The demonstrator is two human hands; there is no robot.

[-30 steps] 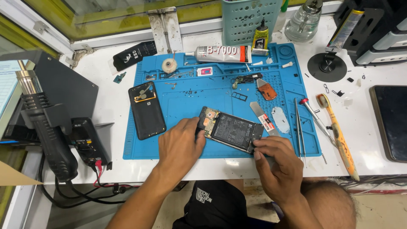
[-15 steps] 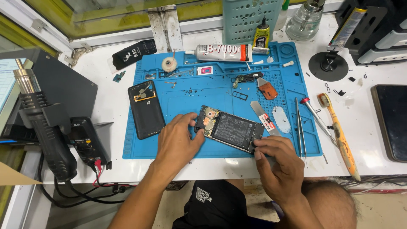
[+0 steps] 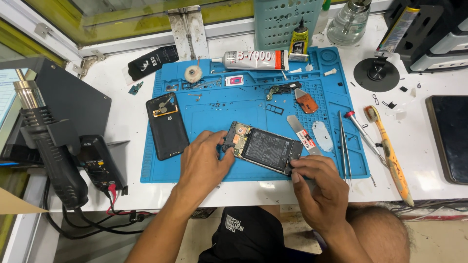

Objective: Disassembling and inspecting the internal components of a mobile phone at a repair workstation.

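An opened phone (image 3: 265, 148) with its battery and board showing lies tilted on the blue work mat (image 3: 209, 104). My left hand (image 3: 202, 163) rests on the mat and holds the phone's left end with fingers and thumb. My right hand (image 3: 317, 187) grips the phone's lower right corner with thumb and fingers. The phone's black back cover (image 3: 166, 127) lies on the mat to the left.
A metal pry tool (image 3: 302, 136), tweezers (image 3: 343, 143), a screwdriver (image 3: 363, 131) and a yellow brush (image 3: 390, 156) lie to the right. A glue tube (image 3: 256, 59) sits at the mat's top. A hot-air gun (image 3: 51, 146) and a meter (image 3: 97, 163) stand at left. A dark tablet (image 3: 451, 136) lies far right.
My left hand has slid slightly up and right along the phone's left end. My right hand stays at the lower right corner. The phone has barely moved.
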